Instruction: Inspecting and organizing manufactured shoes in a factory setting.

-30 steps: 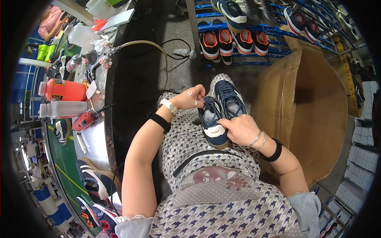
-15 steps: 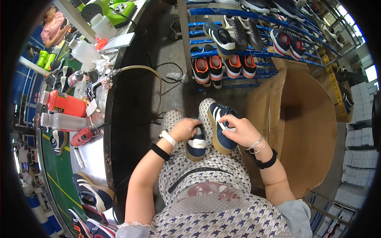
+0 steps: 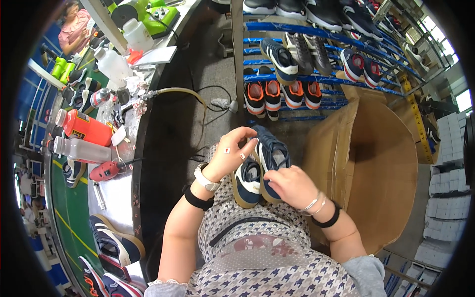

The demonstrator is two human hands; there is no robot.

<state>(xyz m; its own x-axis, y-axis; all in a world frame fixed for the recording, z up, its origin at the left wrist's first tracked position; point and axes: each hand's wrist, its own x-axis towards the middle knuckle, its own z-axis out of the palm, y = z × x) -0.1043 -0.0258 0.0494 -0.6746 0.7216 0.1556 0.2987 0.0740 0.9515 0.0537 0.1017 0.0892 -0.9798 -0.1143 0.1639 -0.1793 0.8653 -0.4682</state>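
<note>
Two navy sneakers with white stripes and gum soles rest side by side on my lap, toes pointing away from me. My left hand (image 3: 230,153) has its thumb and forefinger curved against the left edge of the right-hand sneaker (image 3: 273,152), near its toe. At that shoe's heel, my right hand (image 3: 293,187) is closed, thumb at the collar; some of its fingertips are hidden. The left-hand sneaker (image 3: 247,182) lies below my left hand, partly covered by it, its white heel tab facing me.
On the left bench are a red bottle (image 3: 86,127), a clear bottle (image 3: 81,150), a red power tool (image 3: 105,170) and another navy sneaker (image 3: 111,240). A large open cardboard box (image 3: 329,148) stands at my right. Ahead is a blue shoe rack (image 3: 307,27) with several shoes.
My left hand has left the left-hand sneaker and moved up to the other shoe's toe. My right hand has shifted down to its heel. The sneakers now lie closer together.
</note>
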